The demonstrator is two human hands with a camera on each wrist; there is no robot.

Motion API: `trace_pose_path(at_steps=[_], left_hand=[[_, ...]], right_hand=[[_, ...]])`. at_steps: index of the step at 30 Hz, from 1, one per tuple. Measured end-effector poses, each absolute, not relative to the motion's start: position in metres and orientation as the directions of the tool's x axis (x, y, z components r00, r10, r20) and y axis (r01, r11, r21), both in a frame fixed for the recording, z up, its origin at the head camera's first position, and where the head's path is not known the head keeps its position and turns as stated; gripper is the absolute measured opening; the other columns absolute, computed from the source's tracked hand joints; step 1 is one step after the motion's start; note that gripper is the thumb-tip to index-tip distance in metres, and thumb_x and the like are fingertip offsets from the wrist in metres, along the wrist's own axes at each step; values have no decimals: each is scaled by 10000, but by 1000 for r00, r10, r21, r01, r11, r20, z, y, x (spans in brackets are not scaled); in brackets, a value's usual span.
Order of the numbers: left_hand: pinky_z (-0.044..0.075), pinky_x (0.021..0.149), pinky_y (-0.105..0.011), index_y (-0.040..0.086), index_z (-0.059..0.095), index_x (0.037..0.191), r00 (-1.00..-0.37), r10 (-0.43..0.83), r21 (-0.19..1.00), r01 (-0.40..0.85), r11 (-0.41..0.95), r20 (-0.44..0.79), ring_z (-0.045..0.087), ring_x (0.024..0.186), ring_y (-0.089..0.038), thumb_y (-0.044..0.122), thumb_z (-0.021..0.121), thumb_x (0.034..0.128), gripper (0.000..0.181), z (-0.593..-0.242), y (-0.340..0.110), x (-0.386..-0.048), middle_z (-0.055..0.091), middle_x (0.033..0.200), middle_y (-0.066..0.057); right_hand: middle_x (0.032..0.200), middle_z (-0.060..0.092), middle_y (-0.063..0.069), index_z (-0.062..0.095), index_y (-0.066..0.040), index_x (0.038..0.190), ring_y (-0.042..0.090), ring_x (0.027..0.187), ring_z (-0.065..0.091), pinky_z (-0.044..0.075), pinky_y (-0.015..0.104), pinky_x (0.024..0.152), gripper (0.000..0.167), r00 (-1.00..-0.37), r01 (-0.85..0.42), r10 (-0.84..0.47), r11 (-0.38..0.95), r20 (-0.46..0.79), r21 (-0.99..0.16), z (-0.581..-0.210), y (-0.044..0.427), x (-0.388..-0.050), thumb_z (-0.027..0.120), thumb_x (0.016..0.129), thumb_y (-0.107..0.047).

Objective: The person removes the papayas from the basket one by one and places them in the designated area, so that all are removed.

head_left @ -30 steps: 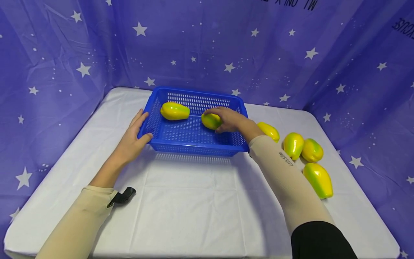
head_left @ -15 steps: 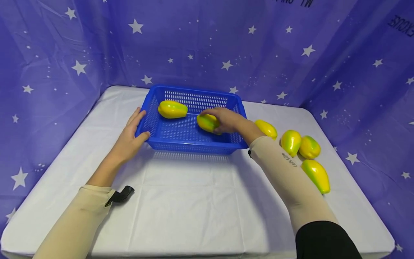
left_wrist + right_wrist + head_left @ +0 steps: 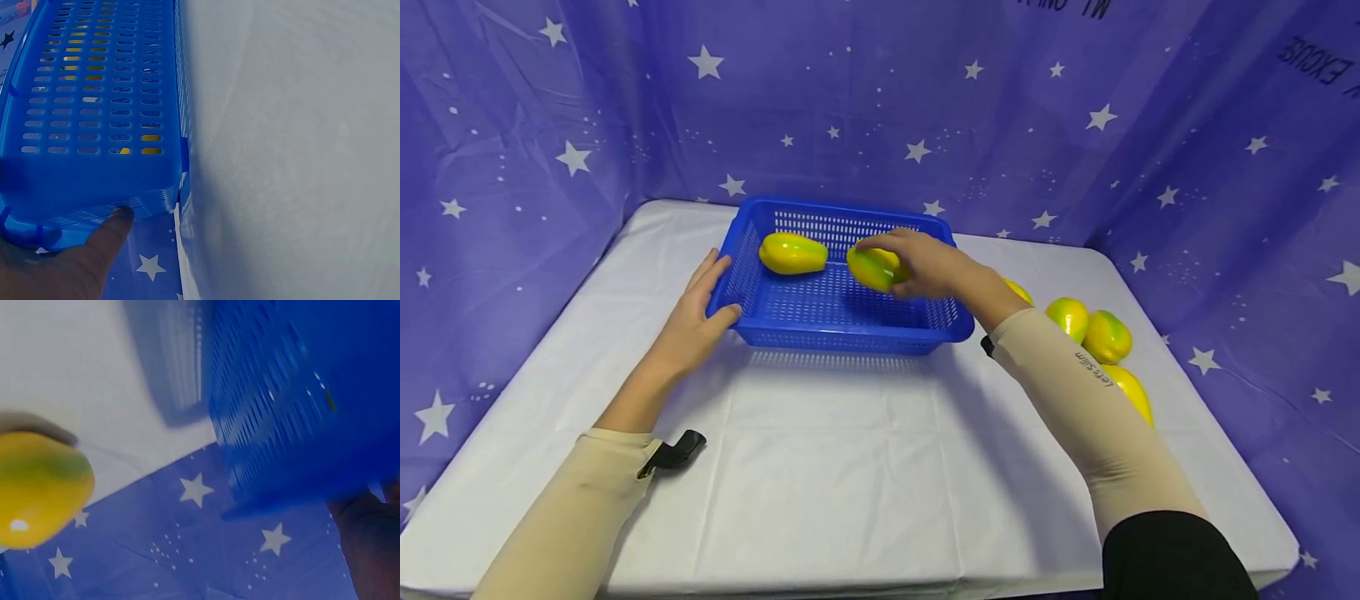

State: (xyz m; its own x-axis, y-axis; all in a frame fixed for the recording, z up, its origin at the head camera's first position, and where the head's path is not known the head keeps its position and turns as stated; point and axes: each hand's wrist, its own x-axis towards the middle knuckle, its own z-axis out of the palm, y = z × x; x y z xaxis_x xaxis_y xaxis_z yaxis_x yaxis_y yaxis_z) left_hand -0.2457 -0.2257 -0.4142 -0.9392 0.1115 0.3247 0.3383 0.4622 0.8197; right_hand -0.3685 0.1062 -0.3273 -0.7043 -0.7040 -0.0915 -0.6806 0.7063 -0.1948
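Note:
My right hand [image 3: 928, 265] grips a yellow-green papaya [image 3: 874, 269] inside the blue perforated basket [image 3: 842, 340]. The fruit is partly covered by the fingers and seems held above the basket floor. Towards the left end of the same basket lies another papaya [image 3: 793, 253], on its side. Against the left wall rests my left hand [image 3: 692, 325], fingers straight along the outside and thumb near the front corner. The left wrist view shows that thumb on the wall of the basket [image 3: 94, 175]. In the right wrist view, the held papaya is mostly hidden by the basket.
Several papayas lie on the white tablecloth [image 3: 835, 483] to the right of the basket, among them one papaya [image 3: 1108, 337] and a nearer one partly behind my right sleeve [image 3: 1075, 392]. A purple starry curtain [image 3: 850, 100] encloses the table at the back and sides.
My right hand has lifted slightly with the papaya in it. The left hand stays against the basket. The whole scene has shifted a little leftward in the head view.

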Motion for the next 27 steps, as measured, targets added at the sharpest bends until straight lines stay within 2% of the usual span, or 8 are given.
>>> trace_pose_path(at_steps=[8,21,27], left_hand=[[56,1166,-485,3,208,1540,-935,117,817,350,458,335,41,1474,-292,112,516,918,702,-414,-226,-245,38,1621,-125],[47,1165,-473,12,195,1545,-942,117,833,334,441,316,26,1473,-269,103,505,924,700,-413,-227,-245,23,1624,-103],[47,1163,-476,12,192,1545,-942,117,835,333,438,314,26,1473,-279,104,506,921,705,-413,-226,-245,23,1623,-105]], right_hand=[[1470,390,51,369,-441,1467,279,1216,471,513,437,902,777,-727,-670,-687,713,-16,-207,-302,120,-357,756,843,-187],[1474,390,70,379,-386,1476,310,1211,483,482,536,910,769,-708,-704,-697,682,119,-199,-281,155,-335,752,827,-211],[1456,404,61,360,-400,1485,256,1135,500,515,457,843,793,-719,-695,-677,689,160,-207,-273,171,-325,754,820,-225]])
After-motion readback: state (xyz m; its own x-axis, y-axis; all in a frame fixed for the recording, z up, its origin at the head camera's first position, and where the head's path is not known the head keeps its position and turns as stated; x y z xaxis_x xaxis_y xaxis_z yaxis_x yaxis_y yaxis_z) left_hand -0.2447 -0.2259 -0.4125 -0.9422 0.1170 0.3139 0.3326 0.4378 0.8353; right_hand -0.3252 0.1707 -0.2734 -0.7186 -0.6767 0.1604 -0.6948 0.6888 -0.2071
